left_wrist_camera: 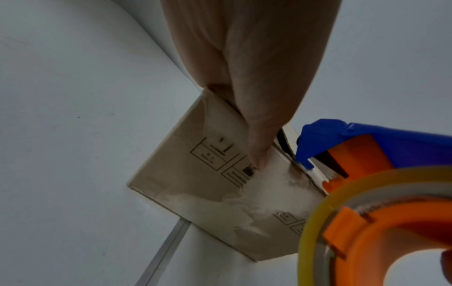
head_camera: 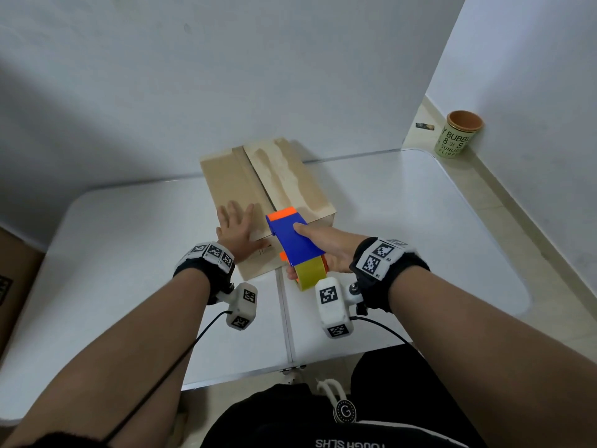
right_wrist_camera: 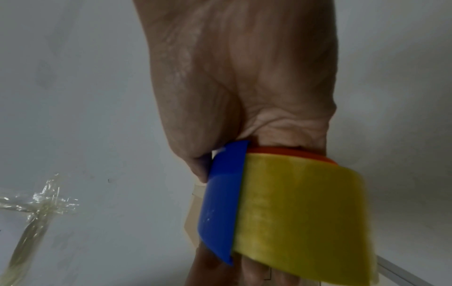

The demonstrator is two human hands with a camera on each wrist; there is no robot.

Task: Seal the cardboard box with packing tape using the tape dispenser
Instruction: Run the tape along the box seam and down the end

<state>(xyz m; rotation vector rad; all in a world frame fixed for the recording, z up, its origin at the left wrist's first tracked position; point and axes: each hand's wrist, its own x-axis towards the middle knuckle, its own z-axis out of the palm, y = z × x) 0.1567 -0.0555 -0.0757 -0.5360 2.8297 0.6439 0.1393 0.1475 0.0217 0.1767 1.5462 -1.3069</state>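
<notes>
A brown cardboard box (head_camera: 284,176) lies on the white table (head_camera: 420,221), flaps closed, its centre seam running away from me. My left hand (head_camera: 235,229) lies flat with spread fingers on the near left flap; in the left wrist view its thumb (left_wrist_camera: 257,135) presses the box (left_wrist_camera: 195,183) near the top edge. My right hand (head_camera: 326,247) grips a blue and orange tape dispenser (head_camera: 290,237) with a yellowish tape roll (head_camera: 308,273). Its orange front end sits on the seam at the near end. The dispenser (right_wrist_camera: 222,203) and roll (right_wrist_camera: 300,209) fill the right wrist view.
A green cup (head_camera: 458,134) with an orange inside stands on the floor at the right by the wall. A cardboard carton (head_camera: 13,286) sits left of the table. A crumpled strip of clear tape (right_wrist_camera: 36,205) shows in the right wrist view. White walls stand close behind the box.
</notes>
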